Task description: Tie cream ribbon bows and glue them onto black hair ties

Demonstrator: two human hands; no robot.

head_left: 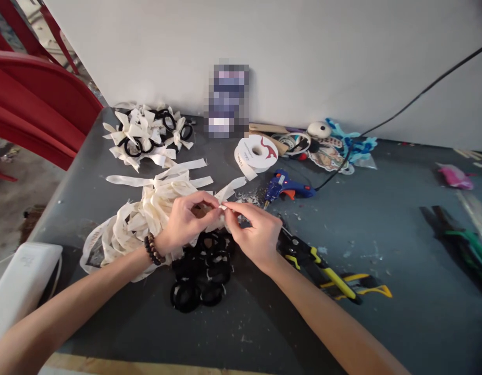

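Note:
My left hand (186,217) and my right hand (255,233) meet over the middle of the grey table (400,219), fingers pinched on the same cream ribbon piece (229,191), which sticks up and back between them. Under and left of my left hand lies a loose heap of cut cream ribbon strips (143,216). Just below both hands sits a pile of black hair ties (204,273). A bead bracelet circles my left wrist.
Finished cream bows on black ties (145,136) lie at the back left. A white ribbon spool (257,153) and a blue glue gun (284,186) sit behind my hands. Yellow-handled pliers and scissors (326,271) lie right of my right arm. A white box (22,284) rests at the left edge.

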